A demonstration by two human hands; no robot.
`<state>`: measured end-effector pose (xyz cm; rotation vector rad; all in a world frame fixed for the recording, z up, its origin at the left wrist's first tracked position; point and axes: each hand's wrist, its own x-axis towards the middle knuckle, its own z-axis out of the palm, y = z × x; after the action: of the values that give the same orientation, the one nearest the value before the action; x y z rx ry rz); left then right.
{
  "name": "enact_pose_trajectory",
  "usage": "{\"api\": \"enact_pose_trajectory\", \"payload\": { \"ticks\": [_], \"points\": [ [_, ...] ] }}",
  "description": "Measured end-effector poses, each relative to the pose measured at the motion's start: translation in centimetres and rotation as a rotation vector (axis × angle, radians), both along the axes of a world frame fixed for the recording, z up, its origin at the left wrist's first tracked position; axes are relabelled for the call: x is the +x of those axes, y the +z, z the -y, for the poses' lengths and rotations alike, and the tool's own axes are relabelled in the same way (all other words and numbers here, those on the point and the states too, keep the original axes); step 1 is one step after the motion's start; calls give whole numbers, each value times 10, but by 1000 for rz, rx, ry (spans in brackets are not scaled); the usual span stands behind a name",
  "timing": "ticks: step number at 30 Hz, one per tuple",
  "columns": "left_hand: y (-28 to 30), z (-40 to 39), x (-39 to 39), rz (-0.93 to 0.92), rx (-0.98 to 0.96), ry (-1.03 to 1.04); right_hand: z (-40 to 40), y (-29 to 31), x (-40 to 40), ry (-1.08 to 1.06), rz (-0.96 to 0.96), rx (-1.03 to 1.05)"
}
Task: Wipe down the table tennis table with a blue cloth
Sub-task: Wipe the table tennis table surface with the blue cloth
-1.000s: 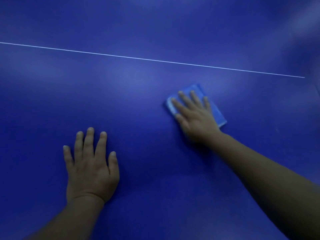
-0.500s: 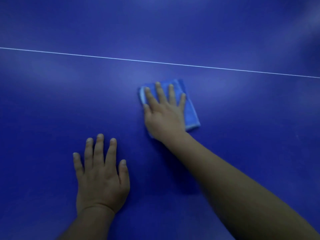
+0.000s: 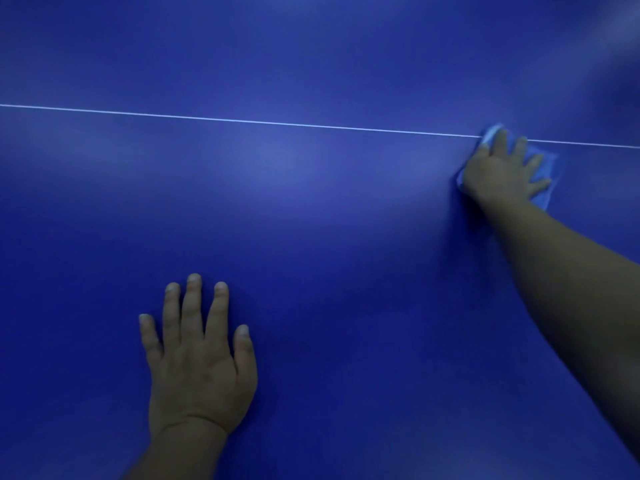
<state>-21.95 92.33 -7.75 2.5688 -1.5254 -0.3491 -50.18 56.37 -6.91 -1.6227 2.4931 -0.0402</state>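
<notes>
The right hand (image 3: 498, 174) presses the blue cloth (image 3: 545, 174) flat, fingers (image 3: 519, 150) spread, on the white line (image 3: 242, 121); the left hand (image 3: 197, 362) lies flat on the counter (image 3: 346, 306), well short of the line, holding nothing.

Most of the blue cloth (image 3: 547, 174) hidden under the motion-blurred right hand (image 3: 502, 174), both forearms cut off by frame edges, white line (image 3: 242, 120) running off both sides

The left hand (image 3: 199, 362) lies flat, palm down, fingers straight and spread. The right arm reaches far forward; the right hand (image 3: 502, 171) presses down, its fingers splayed and straight.
</notes>
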Motion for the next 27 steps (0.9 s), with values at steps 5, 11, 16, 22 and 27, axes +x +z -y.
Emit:
{"api": "enact_pose_trajectory", "payload": {
  "ticks": [5, 11, 16, 22, 27],
  "points": [
    [0, 0, 1, -20, -2, 3, -44, -9, 72, 253, -35, -71],
    [-2, 1, 2, -29, -27, 28, -60, -16, 112, 928, -148, -59],
    [-20, -2, 9, 5, -30, 11, -18, -2, -3, 5, 47, -80],
    [-49, -7, 21, -18, -34, 7, -61, -22, 65, 681, -35, -79],
    [-40, -7, 17, 23, -46, 16, 1, -8, 36, 854, -251, -16]
  ]
}}
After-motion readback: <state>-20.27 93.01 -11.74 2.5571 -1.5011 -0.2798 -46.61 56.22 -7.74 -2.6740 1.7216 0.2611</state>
